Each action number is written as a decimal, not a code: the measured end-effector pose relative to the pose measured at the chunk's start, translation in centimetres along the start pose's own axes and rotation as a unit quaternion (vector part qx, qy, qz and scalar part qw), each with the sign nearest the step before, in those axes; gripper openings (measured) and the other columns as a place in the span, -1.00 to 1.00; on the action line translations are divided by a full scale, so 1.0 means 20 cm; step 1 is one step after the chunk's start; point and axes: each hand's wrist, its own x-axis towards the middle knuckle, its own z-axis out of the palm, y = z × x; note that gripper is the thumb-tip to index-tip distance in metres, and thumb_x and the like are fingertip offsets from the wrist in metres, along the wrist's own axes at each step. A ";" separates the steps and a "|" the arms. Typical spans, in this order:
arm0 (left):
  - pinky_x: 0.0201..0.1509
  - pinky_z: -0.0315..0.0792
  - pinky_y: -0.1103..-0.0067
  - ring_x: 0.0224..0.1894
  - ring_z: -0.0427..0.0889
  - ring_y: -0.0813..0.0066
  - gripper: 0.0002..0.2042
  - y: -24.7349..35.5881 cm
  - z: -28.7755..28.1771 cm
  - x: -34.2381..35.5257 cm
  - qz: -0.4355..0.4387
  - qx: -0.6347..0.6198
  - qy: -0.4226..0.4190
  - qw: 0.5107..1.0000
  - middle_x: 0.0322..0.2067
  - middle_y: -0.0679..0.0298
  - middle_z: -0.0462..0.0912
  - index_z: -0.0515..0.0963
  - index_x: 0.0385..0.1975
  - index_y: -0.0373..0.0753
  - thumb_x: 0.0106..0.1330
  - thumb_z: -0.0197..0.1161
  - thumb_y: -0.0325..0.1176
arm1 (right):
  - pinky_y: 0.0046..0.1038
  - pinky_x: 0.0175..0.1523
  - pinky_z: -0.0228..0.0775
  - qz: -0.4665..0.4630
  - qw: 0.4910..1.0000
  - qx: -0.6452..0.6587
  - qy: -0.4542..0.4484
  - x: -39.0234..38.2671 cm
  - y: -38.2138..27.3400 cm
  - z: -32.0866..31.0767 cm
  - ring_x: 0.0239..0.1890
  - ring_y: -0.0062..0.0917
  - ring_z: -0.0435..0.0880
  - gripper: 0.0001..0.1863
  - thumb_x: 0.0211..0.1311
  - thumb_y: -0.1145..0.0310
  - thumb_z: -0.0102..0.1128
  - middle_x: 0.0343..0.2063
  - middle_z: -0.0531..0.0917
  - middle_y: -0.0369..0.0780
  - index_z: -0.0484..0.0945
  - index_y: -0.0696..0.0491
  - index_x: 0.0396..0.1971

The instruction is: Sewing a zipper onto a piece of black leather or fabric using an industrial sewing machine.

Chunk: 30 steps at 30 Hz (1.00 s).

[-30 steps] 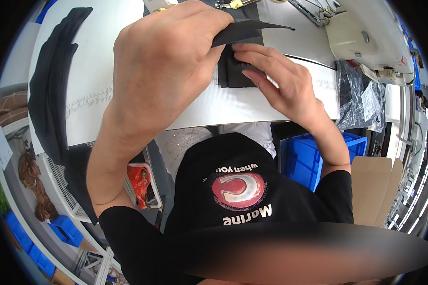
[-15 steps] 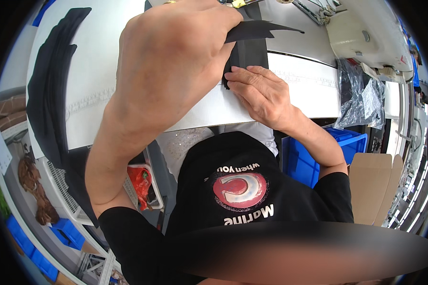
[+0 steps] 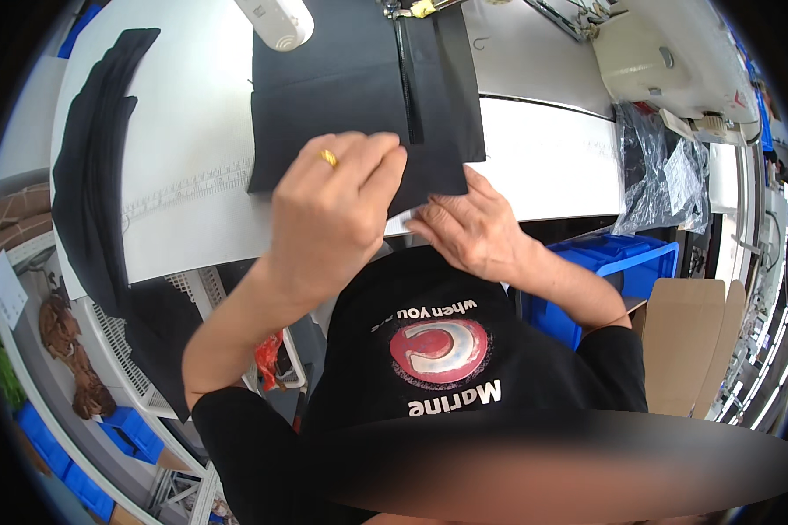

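Note:
A black fabric panel (image 3: 333, 101) lies spread over the white worktable (image 3: 193, 131). A dark zipper (image 3: 411, 105) runs along it from the presser foot (image 3: 392, 10) toward me. My left hand (image 3: 333, 210), with a gold ring, is over the panel's near part beside the zipper's lower end. Its fingers are bent and pressed together; whatever lies between the fingertips is hidden and slightly blurred. My right hand (image 3: 477, 226) pinches the panel's near right corner at the table's front edge, thumb and fingers closed on the cloth.
A cream sewing machine (image 3: 683, 66) stands at the far right, a white rounded device (image 3: 278, 22) at the top. Folded black cloth (image 3: 92, 175) hangs over the table's left side. Clear plastic bags (image 3: 661, 175), a blue crate (image 3: 622, 262) and cardboard (image 3: 687, 341) are at the right.
My left hand has dropped toward me and away from the camera, and the loose black strip near it is out of sight. The panel now lies spread; my right hand has shifted nearer me.

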 end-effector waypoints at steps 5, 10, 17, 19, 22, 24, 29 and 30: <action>0.22 0.26 0.24 -0.13 0.62 0.37 -0.54 -0.02 0.15 -0.13 -0.034 0.027 0.012 0.999 -0.11 0.33 0.63 0.62 -0.14 -0.26 -0.19 0.39 -0.49 | -0.27 0.09 0.39 0.024 0.999 0.011 0.022 -0.06 -0.01 0.04 -0.05 -0.32 0.58 -0.67 0.02 0.32 0.38 -0.16 0.62 -0.16 0.61 0.18 -0.22; 0.30 0.14 0.10 -0.20 0.61 0.42 -0.59 -0.01 0.15 -0.14 -0.046 0.027 0.004 0.999 -0.17 0.34 0.59 0.61 -0.21 -0.24 -0.17 0.47 -0.39 | -0.27 0.04 0.41 0.021 0.999 0.027 0.032 -0.05 -0.01 0.04 -0.06 -0.33 0.55 -0.70 -0.02 0.32 0.41 -0.22 0.62 -0.16 0.62 0.14 -0.30; 0.33 0.07 0.05 -0.19 0.61 0.45 -0.64 -0.01 0.14 -0.13 -0.044 0.033 -0.004 0.998 -0.16 0.37 0.59 0.62 -0.21 -0.23 -0.10 0.42 -0.41 | -0.26 0.03 0.42 0.031 0.998 0.031 0.038 -0.05 -0.01 0.05 -0.06 -0.33 0.55 -0.71 -0.02 0.32 0.42 -0.23 0.63 -0.15 0.61 0.14 -0.31; 0.35 0.05 0.05 -0.18 0.61 0.46 -0.67 -0.01 0.15 -0.13 -0.043 0.034 -0.004 0.999 -0.17 0.37 0.59 0.62 -0.22 -0.23 -0.07 0.39 -0.43 | -0.27 0.03 0.42 0.026 0.998 0.029 0.040 -0.05 -0.01 0.05 -0.06 -0.33 0.55 -0.72 -0.02 0.33 0.41 -0.23 0.62 -0.15 0.61 0.13 -0.31; 0.39 -0.01 0.14 -0.16 0.61 0.45 -0.55 -0.02 0.16 -0.13 -0.029 0.025 0.003 0.999 -0.12 0.39 0.62 0.62 -0.12 -0.20 -0.15 0.42 -0.43 | -0.29 0.02 0.42 0.028 0.999 0.025 0.037 -0.04 -0.01 0.04 -0.05 -0.34 0.55 -0.73 -0.02 0.34 0.41 -0.23 0.62 -0.15 0.61 0.13 -0.33; 0.39 0.01 0.08 -0.23 0.62 0.51 -0.72 -0.02 0.16 -0.13 -0.022 0.021 0.017 0.999 -0.19 0.38 0.61 0.64 -0.24 -0.24 -0.03 0.32 -0.50 | -0.29 0.03 0.42 0.033 0.998 0.027 0.042 -0.04 -0.01 0.04 -0.05 -0.33 0.56 -0.74 -0.02 0.34 0.41 -0.23 0.63 -0.15 0.60 0.12 -0.33; 0.39 0.01 0.05 -0.26 0.62 0.52 -0.71 -0.04 0.16 -0.12 -0.008 0.029 0.014 0.999 -0.19 0.38 0.60 0.64 -0.24 -0.24 -0.03 0.34 -0.48 | -0.29 0.03 0.42 0.030 0.998 0.025 0.045 -0.07 -0.01 0.07 -0.05 -0.33 0.56 -0.75 -0.02 0.34 0.41 -0.25 0.63 -0.16 0.60 0.11 -0.35; 0.38 0.01 0.03 -0.25 0.62 0.51 -0.70 -0.04 0.15 -0.11 -0.001 0.025 0.018 1.000 -0.19 0.38 0.60 0.64 -0.23 -0.23 -0.04 0.35 -0.46 | -0.30 0.02 0.43 0.028 0.998 0.025 0.042 -0.08 -0.01 0.07 -0.06 -0.33 0.56 -0.74 -0.02 0.34 0.41 -0.25 0.63 -0.16 0.60 0.12 -0.34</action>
